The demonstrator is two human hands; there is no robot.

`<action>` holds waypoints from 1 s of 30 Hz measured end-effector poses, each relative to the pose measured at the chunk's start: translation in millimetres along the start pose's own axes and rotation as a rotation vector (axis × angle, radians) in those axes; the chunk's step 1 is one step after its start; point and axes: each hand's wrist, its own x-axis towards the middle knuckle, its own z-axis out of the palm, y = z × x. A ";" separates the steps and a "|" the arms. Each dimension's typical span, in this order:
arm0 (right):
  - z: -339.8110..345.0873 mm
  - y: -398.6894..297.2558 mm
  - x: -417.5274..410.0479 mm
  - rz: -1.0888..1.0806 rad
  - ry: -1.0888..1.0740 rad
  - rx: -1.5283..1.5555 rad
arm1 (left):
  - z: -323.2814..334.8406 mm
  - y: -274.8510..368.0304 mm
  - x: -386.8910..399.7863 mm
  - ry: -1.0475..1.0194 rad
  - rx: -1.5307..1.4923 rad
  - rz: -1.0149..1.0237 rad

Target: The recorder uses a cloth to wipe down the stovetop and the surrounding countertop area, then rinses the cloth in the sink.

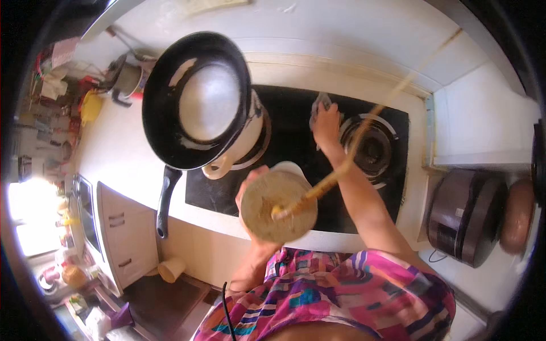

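Note:
My left hand (251, 187) is closed around a round container (279, 206) with a tan, worn-looking top, held above the stove's front edge. A long, thin, yellowish stick (341, 170) extends from its top toward the upper right. My right hand (327, 123) presses a greyish cloth (318, 108) onto the black stovetop (294, 123), just left of the right burner (371, 147). A black frying pan (209, 102) rests on a light-coloured pot (243, 145) at the left burner. Most of my left fingers are hidden behind the container.
Pots (128, 81) stand at the counter's far left, near a yellow item (90, 105). The pan's black handle (166, 204) juts past the counter's front edge. A dark appliance (456, 217) sits at right. Below left, a pale bin (171, 269) is on the floor beside white drawers (128, 238).

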 end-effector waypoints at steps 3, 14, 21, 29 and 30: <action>27.5 -7.1 26.8 -0.289 0.057 -0.025 | -21.5 55.4 3.2 0.032 -0.056 0.033; 54.7 -20.9 23.1 0.285 -0.286 0.825 | -87.3 37.8 -21.2 -0.089 -0.226 -0.086; 67.7 -69.3 -3.7 -0.451 -0.044 0.008 | -97.4 23.7 -39.3 -0.047 -0.239 -0.315; 31.3 -45.0 -81.7 -0.422 -0.495 0.234 | -101.3 37.6 -56.5 -0.009 -0.089 -0.228; 25.7 -51.0 -42.1 -0.275 -0.503 0.261 | -100.5 37.2 -60.0 0.000 -0.075 -0.238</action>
